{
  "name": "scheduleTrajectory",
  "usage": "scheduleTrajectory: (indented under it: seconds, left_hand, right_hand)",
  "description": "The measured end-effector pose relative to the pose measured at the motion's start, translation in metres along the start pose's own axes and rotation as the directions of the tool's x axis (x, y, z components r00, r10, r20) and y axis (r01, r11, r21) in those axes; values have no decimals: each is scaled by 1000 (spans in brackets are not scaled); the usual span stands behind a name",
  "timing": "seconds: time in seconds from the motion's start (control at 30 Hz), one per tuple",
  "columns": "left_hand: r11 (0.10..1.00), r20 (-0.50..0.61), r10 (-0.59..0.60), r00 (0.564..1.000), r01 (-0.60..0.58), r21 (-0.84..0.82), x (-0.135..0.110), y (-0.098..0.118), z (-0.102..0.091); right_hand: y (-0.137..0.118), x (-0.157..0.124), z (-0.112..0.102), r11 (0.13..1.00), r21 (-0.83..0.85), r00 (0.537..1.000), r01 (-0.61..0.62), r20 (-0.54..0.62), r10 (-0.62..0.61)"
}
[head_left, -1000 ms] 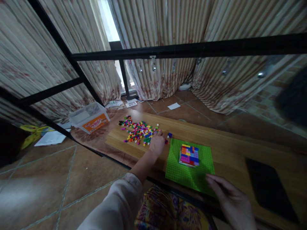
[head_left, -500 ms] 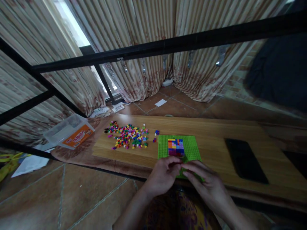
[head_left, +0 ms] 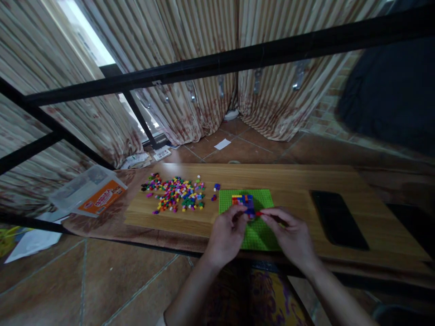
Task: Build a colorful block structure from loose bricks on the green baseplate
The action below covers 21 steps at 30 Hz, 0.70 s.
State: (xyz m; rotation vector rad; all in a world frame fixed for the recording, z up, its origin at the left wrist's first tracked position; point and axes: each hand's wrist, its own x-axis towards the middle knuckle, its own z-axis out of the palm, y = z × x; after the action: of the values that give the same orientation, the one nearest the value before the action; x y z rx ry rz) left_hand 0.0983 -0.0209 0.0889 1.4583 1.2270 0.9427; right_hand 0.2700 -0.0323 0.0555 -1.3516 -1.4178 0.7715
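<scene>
A green studded baseplate (head_left: 260,235) lies on the wooden board, with a patch of multicoloured building bricks (head_left: 243,199) on it. My left hand (head_left: 226,233) is closed at the patch's near left side, its thumb and fingers bent together. Whatever those fingertips hold, if anything, is hidden. Between the thumb and fingers of my right hand (head_left: 290,231) is a small red building brick (head_left: 258,213), at the patch's near right corner. Loose bricks (head_left: 176,192) in many colours are heaped to the left of the baseplate, with several (head_left: 216,186) strays beside its edge.
A black phone-like slab (head_left: 338,219) rests on the wooden board (head_left: 292,179) to the right. At the left stands a clear plastic box (head_left: 86,188) with an orange label. A black metal rail (head_left: 204,68) crosses in front of striped curtains (head_left: 190,27).
Both hands have moved up the baseplate, away from its near edge, and spread slightly apart. A red brick now shows in my right fingers. The whole view has shifted a little.
</scene>
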Motion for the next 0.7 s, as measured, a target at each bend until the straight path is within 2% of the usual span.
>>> scheduleTrajectory:
  seconds: [0.1, 0.17, 0.3, 0.4, 0.57, 0.7]
  left_hand:
    - [988, -144, 69, 987, -47, 147, 26, -6, -12]
    - [973, -164, 108, 980, -71, 220, 46, -11, -19]
    - [973, -60, 133, 989, -119, 198, 81, -24, -19]
    - [983, 43, 123, 991, -128, 130, 95, -32, -12]
    - [991, 169, 104, 980, -116, 63, 102, -42, -1]
    - [995, 181, 100, 978, -101, -2, 100, -44, 1]
  right_hand:
    - [13, 22, 7, 1000, 27, 998, 0, -64, 1]
    - [21, 35, 12, 999, 34, 998, 6, -62, -4]
    - [32, 47, 20, 1000, 27, 1000, 1, -3, 0]
    - [34, 50, 21, 999, 44, 1000, -18, 23, 17]
    - [28, 55, 20, 987, 108, 993, -116, 20, 114]
    - [25, 58, 23, 963, 187, 981, -192, 14, 193]
